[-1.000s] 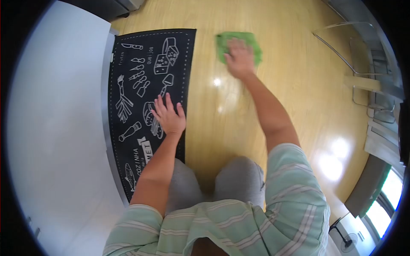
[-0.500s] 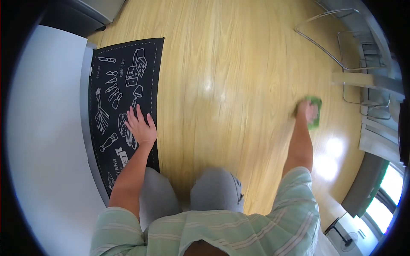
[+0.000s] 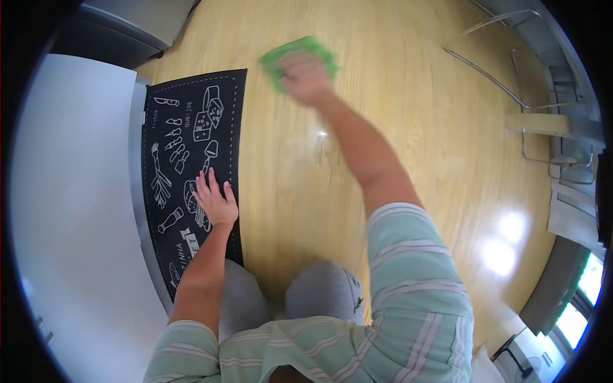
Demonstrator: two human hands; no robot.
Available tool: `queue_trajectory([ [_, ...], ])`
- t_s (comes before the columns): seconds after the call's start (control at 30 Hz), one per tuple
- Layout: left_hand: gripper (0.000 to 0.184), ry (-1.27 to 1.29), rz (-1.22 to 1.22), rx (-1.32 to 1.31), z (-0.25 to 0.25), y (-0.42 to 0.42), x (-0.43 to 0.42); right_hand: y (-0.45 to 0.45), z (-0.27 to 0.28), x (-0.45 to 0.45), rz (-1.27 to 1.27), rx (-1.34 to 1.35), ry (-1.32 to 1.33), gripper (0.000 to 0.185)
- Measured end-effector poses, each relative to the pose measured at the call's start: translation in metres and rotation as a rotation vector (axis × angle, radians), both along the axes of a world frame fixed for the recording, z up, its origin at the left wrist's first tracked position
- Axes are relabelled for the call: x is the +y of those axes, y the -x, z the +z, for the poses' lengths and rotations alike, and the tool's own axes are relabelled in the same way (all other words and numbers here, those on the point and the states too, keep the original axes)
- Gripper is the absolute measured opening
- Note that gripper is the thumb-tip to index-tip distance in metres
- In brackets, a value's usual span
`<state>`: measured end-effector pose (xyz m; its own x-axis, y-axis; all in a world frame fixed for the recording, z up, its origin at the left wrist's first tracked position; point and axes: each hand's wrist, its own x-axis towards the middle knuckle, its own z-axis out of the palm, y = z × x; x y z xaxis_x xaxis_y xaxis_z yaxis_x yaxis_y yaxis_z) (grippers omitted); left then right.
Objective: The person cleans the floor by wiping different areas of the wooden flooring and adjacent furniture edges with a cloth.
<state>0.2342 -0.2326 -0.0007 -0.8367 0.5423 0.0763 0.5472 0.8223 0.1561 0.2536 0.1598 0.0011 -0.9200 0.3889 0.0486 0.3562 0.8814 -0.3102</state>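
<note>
Flat on the black printed mat [image 3: 191, 147] lies my left hand [image 3: 216, 201], its fingers spread and nothing in them. My right hand [image 3: 306, 75] is stretched far forward over the wooden floor [image 3: 306, 191], pressing on a green cloth [image 3: 313, 46]. Motion blurs this hand and the cloth, and the cloth sticks out around the fingers. It rests on the boards just beyond the mat's far right corner. My knees are on the floor beside the mat's near end.
A white cabinet [image 3: 83, 191] runs along the mat's left side. A dark appliance [image 3: 121, 32] stands at the far left. Metal chair legs [image 3: 488, 80] and a table edge [image 3: 543, 123] are on the right. A fan [image 3: 530, 367] sits at the lower right.
My right hand has swept the green cloth from the far right across the floor to the left and forward. My left hand has stayed on the mat; the view shifted slightly.
</note>
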Motion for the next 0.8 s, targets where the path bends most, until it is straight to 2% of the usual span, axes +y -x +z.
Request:
queue_trajectory([
  [0.03,0.055,-0.003,-0.006,0.005,-0.001,0.0,-0.001,-0.028,-0.02,0.045,-0.121,0.121,-0.07,0.053],
  [0.07,0.055,0.005,-0.007,0.007,0.0,0.0,-0.001,-0.065,-0.022,0.089,-0.265,0.111,-0.141,0.054],
  [0.13,0.055,0.015,-0.005,0.014,0.0,0.0,0.0,-0.163,-0.021,0.165,-0.525,-0.075,-0.284,0.056],
  [0.17,0.056,0.02,-0.005,0.005,0.0,0.0,0.0,-0.219,-0.02,0.181,-0.693,0.012,-0.231,0.056],
  [0.27,0.056,0.027,-0.023,0.031,-0.002,0.0,0.0,-0.377,-0.017,0.194,-0.991,-0.12,-0.351,0.056],
  [0.33,0.056,0.026,-0.02,0.018,-0.001,-0.001,0.001,-0.452,-0.005,0.174,-1.186,-0.177,-0.27,0.059],
  [0.37,0.056,0.024,-0.008,0.016,0.0,-0.001,0.001,-0.497,-0.025,0.177,-1.245,-0.241,-0.343,0.063],
  [0.4,0.057,0.014,-0.013,0.016,0.001,0.0,0.002,-0.515,-0.022,0.169,-1.426,-0.274,-0.275,0.065],
  [0.43,0.058,0.009,-0.027,0.038,0.0,0.001,0.001,-0.494,-0.011,0.148,-1.761,-0.247,-0.263,0.068],
  [0.47,0.058,0.004,-0.023,0.042,0.0,0.001,0.0,-0.501,-0.03,0.157,-1.914,-0.175,-0.233,0.072],
  [0.53,0.058,-0.003,-0.02,0.021,0.002,0.001,0.002,-0.447,-0.004,0.17,-1.691,-0.522,0.086,0.072],
  [0.63,0.059,0.005,-0.007,0.016,0.001,0.001,0.002,-0.325,-0.037,0.203,-1.526,-0.302,-0.023,0.06],
  [0.67,0.059,0.011,-0.006,0.014,0.002,0.001,0.003,-0.261,-0.058,0.204,-1.367,-0.116,-0.311,0.057],
  [0.7,0.059,0.019,-0.003,0.012,0.003,0.001,0.002,-0.19,-0.046,0.193,-1.249,0.026,-0.13,0.058],
  [0.73,0.059,0.011,-0.003,0.011,0.003,0.001,0.003,-0.129,-0.055,0.182,-1.006,-0.057,-0.194,0.056],
  [0.8,0.058,-0.001,-0.02,0.004,0.005,0.002,0.002,-0.026,-0.021,0.102,-0.598,-0.07,-0.167,0.058],
])
